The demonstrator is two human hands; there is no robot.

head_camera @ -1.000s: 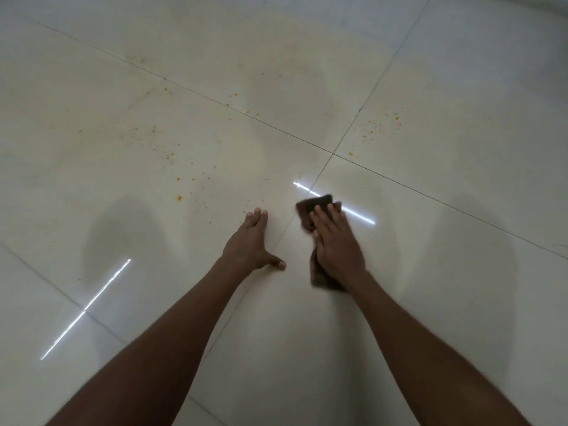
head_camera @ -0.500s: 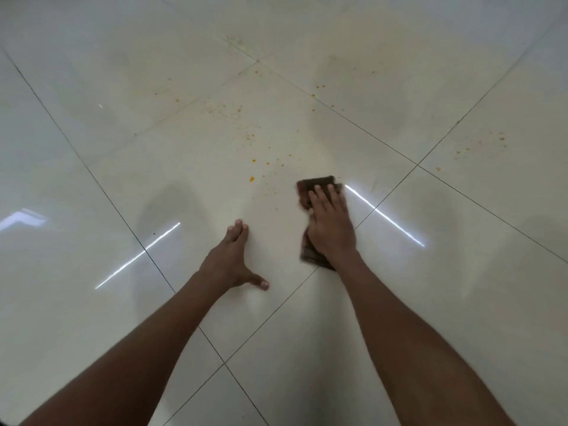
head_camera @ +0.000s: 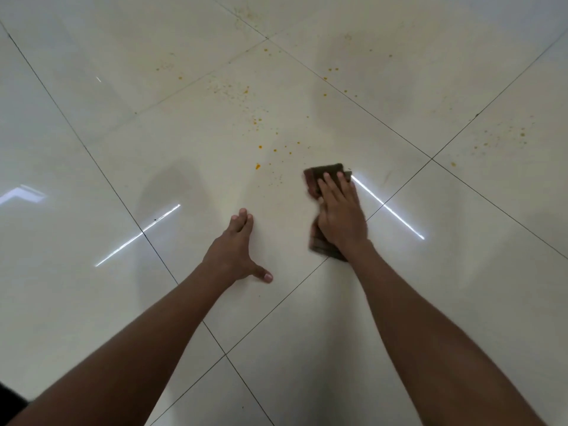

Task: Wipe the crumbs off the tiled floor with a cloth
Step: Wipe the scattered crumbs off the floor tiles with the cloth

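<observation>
My right hand (head_camera: 339,213) lies flat on a folded dark brown cloth (head_camera: 322,175) and presses it onto the glossy white tiled floor (head_camera: 92,179). The cloth shows beyond my fingertips and under my wrist. Orange crumbs (head_camera: 258,166) are scattered just left of and beyond the cloth, with more crumbs (head_camera: 522,134) on the tile at the far right. My left hand (head_camera: 236,250) rests palm down on the floor to the left of the cloth, thumb spread out, holding nothing.
Dark grout lines (head_camera: 399,133) cross the floor diagonally. Bright streaks of reflected light (head_camera: 387,207) lie on the tiles right of the cloth and left of my left hand. A faint smear of fine crumbs (head_camera: 227,87) lies further off.
My view has swung left, so the crumbs now lie ahead. My right hand has slid the cloth forward towards the crumbs. My left hand stays planted on the floor.
</observation>
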